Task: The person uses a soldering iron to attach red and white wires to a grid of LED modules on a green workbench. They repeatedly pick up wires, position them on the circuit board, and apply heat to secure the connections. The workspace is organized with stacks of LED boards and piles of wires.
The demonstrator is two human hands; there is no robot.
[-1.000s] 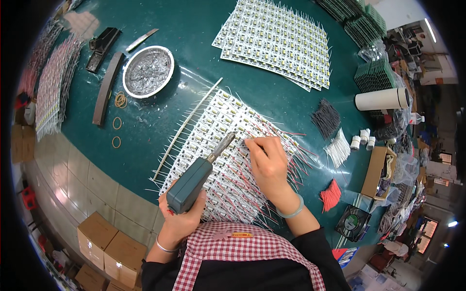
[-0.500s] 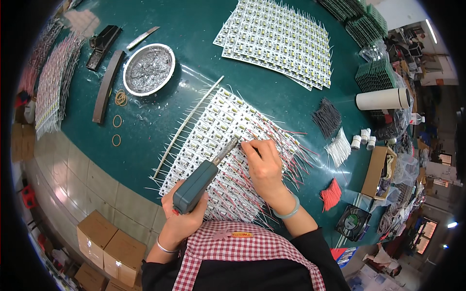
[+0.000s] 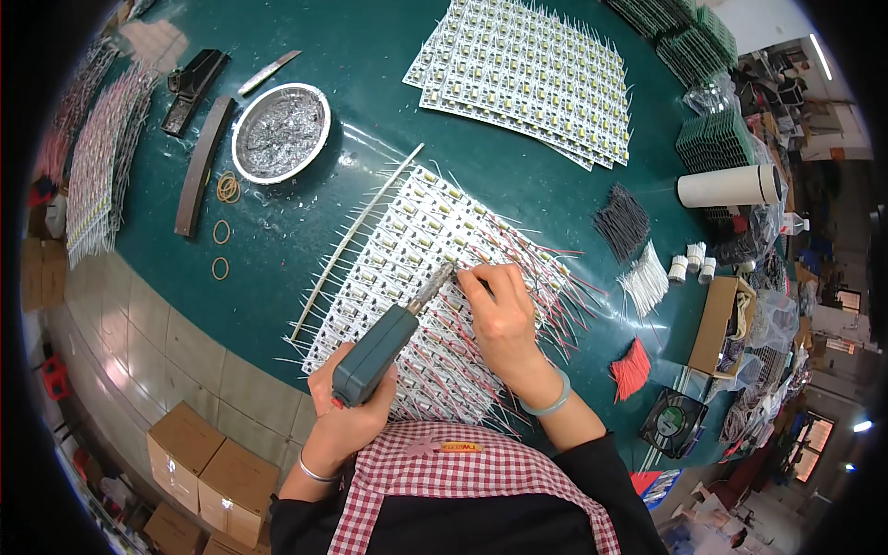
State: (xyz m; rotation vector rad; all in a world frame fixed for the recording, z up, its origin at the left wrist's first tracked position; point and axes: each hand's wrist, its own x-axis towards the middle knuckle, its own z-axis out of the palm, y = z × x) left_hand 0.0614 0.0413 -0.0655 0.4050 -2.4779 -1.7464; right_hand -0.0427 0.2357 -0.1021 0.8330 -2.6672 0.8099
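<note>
My left hand is closed around the dark green handle of a soldering iron. The iron's metal tip points up and right, onto a white circuit board panel with rows of yellowish components. Right beside that tip, the thumb and forefinger of my right hand are pinched together just over the panel; what lies between them is too small to make out. Red and white wires stick out from the panel's right part. A pale strip with thin wire ends lies along its left edge.
Past the panel are stacked circuit boards and a round bowl of metallic scraps. Bundles of black wires, white wires and red wires lie right, near a small fan. Rubber bands lie left.
Very little differs: the soldering iron's tip and my right fingertips have shifted slightly at the same spot on the panel. Both hands keep their grip.
</note>
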